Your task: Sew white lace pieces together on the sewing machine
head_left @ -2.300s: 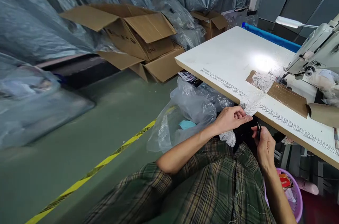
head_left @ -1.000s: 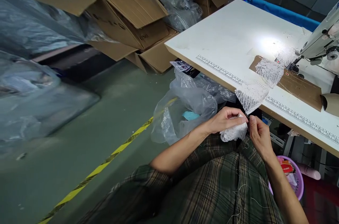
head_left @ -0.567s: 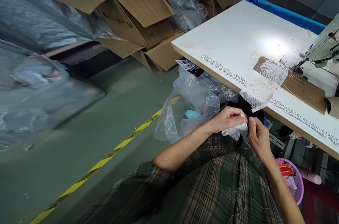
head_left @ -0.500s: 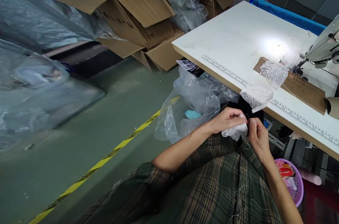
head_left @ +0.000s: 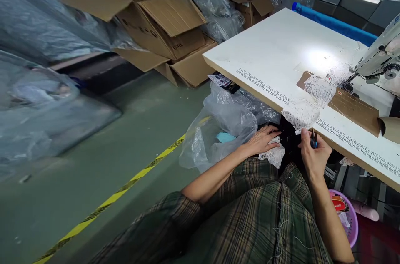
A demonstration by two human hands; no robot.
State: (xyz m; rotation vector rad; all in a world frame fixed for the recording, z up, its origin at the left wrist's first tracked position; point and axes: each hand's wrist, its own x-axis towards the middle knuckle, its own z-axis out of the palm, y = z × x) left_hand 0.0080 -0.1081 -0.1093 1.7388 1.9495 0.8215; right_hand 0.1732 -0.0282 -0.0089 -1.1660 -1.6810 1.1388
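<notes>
My left hand lies palm down with its fingers spread, on the upper edge of a white lace piece over my lap. Small thread snips with blue on them are in my right hand, tips pointing up, by the table's front edge. A strip of white lace hangs over that edge just above my right hand and runs back across brown card towards the needle area of the sewing machine.
The white table has a printed ruler along its front. Below its left part hangs a clear plastic bag. A purple basket stands at lower right. Open cardboard boxes and yellow-black floor tape are on the left.
My left hand has gone from pinching the lace piece to lying spread on it. My right hand has moved away to the right and up, and the snips now show clearly in it.
</notes>
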